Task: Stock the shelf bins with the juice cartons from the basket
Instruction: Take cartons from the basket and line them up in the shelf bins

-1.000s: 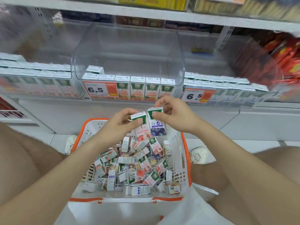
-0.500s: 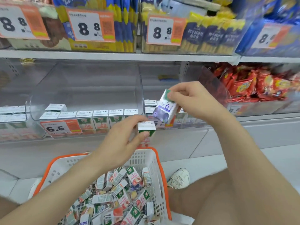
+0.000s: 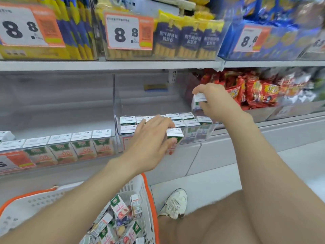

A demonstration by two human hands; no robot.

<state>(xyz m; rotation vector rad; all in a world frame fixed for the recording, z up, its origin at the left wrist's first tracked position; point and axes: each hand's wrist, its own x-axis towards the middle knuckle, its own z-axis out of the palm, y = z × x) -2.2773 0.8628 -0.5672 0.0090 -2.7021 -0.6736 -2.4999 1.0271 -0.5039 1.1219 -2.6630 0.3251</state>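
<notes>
left hand (image 3: 151,136): gripping a green-and-white juice carton (image 3: 174,136) at the clear bin's front edge (image 3: 198,138)
right hand (image 3: 216,103): holding another carton (image 3: 198,103) above the bin's rows

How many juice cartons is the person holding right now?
2: one carton in the left hand at the bin's front edge, another in the right hand, raised above the bin.

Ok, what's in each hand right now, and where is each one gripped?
Each holds one juice carton. The left hand pinches its carton by the sides near the top; the right hand grips its carton around the upper part.
</notes>
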